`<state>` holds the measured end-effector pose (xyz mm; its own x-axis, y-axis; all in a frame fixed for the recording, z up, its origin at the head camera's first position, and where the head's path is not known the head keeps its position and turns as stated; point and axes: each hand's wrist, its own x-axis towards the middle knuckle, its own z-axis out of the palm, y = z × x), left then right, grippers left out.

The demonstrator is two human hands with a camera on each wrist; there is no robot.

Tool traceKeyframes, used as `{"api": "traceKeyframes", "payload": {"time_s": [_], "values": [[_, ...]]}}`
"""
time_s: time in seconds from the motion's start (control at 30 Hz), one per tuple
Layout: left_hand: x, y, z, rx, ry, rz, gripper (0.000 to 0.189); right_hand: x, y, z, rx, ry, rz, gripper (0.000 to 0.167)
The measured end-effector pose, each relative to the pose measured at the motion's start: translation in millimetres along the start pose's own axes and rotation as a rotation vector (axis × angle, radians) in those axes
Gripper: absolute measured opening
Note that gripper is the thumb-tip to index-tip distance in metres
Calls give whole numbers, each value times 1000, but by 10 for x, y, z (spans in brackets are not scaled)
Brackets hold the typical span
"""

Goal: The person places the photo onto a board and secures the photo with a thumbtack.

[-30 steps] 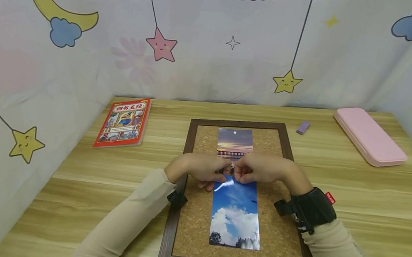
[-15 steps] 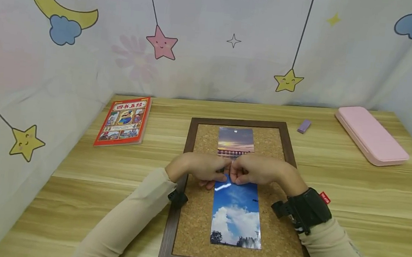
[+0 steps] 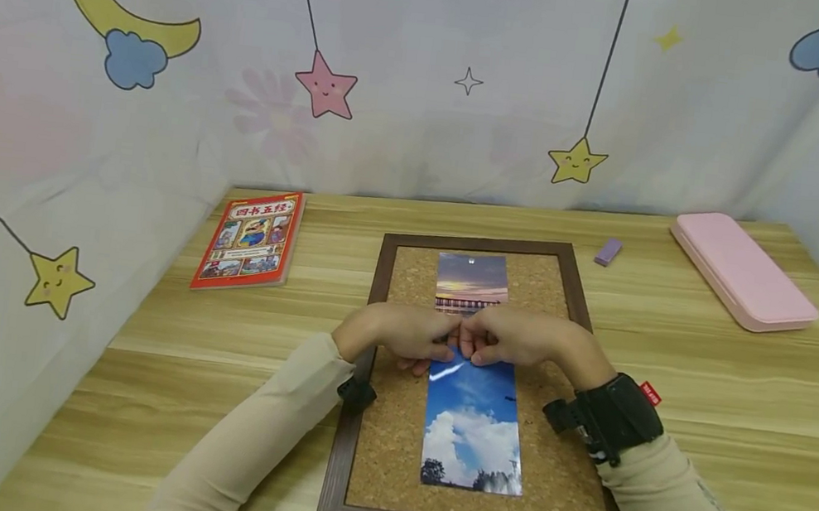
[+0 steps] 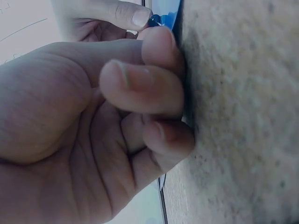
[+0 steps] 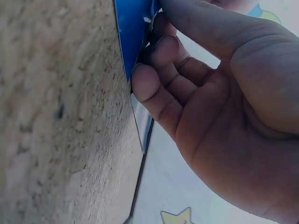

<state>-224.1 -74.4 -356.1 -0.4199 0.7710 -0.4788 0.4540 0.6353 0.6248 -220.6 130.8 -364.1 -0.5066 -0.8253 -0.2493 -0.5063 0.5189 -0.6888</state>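
A cork board (image 3: 389,453) in a dark brown frame lies on the table, with two glossy photos on it. The sunset photo (image 3: 471,275) is at the top, with a small pin (image 3: 471,260) at its upper edge. Below it lies the blue sky photo (image 3: 473,437). My left hand (image 3: 412,332) rests on this photo's upper left corner, some bent fingertips on the cork. My right hand (image 3: 516,337) pinches a small dark blue push pin (image 4: 155,20) at the photo's upper edge. The hands' fingertips meet there and hide the seam between the photos.
A red comic-style book (image 3: 249,240) lies at the back left of the wooden table (image 3: 334,256). On the right are a purple eraser-like block (image 3: 608,252) and a pink case (image 3: 745,270). A printed curtain (image 3: 406,147) hangs behind.
The right hand has shifted slightly left, closing the small gap to the left hand's fingertips. The left hand and the photos stay where they were; the whole view drifts slightly.
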Motion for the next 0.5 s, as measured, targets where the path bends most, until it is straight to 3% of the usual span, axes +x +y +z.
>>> {"api": "traceKeyframes", "payload": {"time_s": [0.2, 0.5], "values": [[-2, -2, 3, -5, 3, -5, 8, 3, 16, -4, 30, -4, -15, 10], [0, -12, -1, -18, -4, -7, 9, -2, 22, -1, -10, -9, -75, 16]]}}
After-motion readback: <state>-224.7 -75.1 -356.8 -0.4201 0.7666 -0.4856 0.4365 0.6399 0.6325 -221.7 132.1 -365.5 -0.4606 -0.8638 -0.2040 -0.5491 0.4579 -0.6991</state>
